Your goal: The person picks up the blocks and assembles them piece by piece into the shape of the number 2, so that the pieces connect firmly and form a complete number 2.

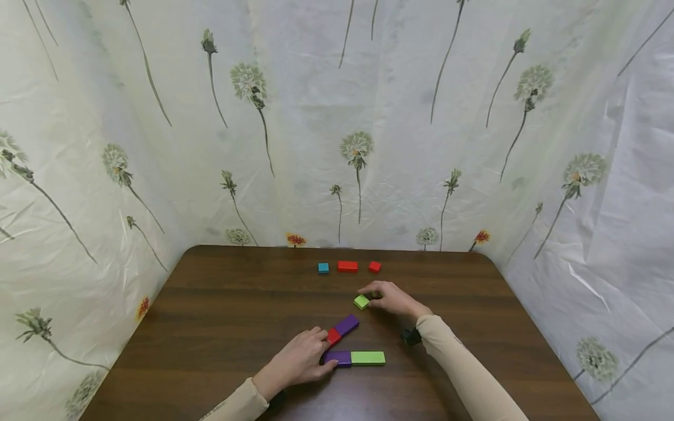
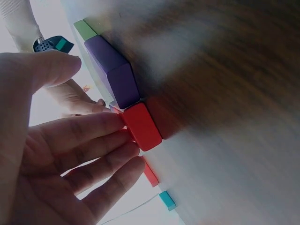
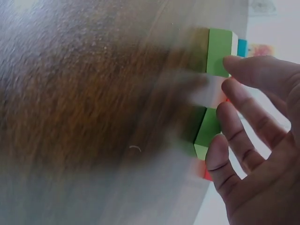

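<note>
My left hand (image 1: 300, 358) rests beside a V of blocks, its fairly straight fingers touching a red block (image 2: 143, 126). Beyond that red block lies a purple block (image 1: 347, 325). Near the left thumb, a second purple block (image 1: 341, 359) meets a long light-green block (image 1: 368, 358) end to end. My right hand (image 1: 395, 299) hovers low over the table, thumb tip against a small green block (image 3: 218, 51). Another green block (image 3: 208, 126) lies by its other fingertips, mostly hidden under the hand in the head view. The right thumb and fingers stand apart.
A small blue block (image 1: 323, 268), a longer red block (image 1: 347, 266) and a small red block (image 1: 374, 266) lie in a row near the far edge of the brown table (image 1: 237, 304). Behind hangs a flower-printed curtain (image 1: 316, 117).
</note>
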The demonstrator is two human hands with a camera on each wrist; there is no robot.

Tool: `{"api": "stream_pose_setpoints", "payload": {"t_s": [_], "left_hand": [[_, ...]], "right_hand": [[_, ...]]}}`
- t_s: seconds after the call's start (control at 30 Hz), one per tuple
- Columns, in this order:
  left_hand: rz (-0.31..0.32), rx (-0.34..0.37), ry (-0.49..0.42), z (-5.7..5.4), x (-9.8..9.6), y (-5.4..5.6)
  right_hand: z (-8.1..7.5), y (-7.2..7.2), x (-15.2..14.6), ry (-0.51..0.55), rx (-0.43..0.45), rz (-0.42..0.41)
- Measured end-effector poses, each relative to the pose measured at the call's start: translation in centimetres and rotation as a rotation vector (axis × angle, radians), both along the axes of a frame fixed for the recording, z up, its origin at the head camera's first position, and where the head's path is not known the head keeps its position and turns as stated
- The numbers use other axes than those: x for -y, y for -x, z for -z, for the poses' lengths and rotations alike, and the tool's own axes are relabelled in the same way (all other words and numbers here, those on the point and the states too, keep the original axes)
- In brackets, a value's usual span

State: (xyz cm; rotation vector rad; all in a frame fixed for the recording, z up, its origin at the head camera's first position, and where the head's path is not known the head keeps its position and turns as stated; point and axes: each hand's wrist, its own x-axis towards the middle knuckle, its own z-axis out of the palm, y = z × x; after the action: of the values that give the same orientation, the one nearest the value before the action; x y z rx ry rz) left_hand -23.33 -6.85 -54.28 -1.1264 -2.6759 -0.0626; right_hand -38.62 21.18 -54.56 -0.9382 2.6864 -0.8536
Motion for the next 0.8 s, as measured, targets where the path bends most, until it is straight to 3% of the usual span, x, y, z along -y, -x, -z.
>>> {"api": "stream_pose_setpoints", "payload": {"t_s": [0.37, 0.8], "left_hand": [[-0.010, 0.022, 0.008, -0.18, -0.09, 0.05], [-0.014, 0.029, 0.015, -0.05, -0.13, 0.12]], "right_hand": [[0.15, -0.01, 0.39, -0.051, -0.056, -0.066], [0.05, -0.07, 0.01, -0.060, -0.057, -0.061]]}}
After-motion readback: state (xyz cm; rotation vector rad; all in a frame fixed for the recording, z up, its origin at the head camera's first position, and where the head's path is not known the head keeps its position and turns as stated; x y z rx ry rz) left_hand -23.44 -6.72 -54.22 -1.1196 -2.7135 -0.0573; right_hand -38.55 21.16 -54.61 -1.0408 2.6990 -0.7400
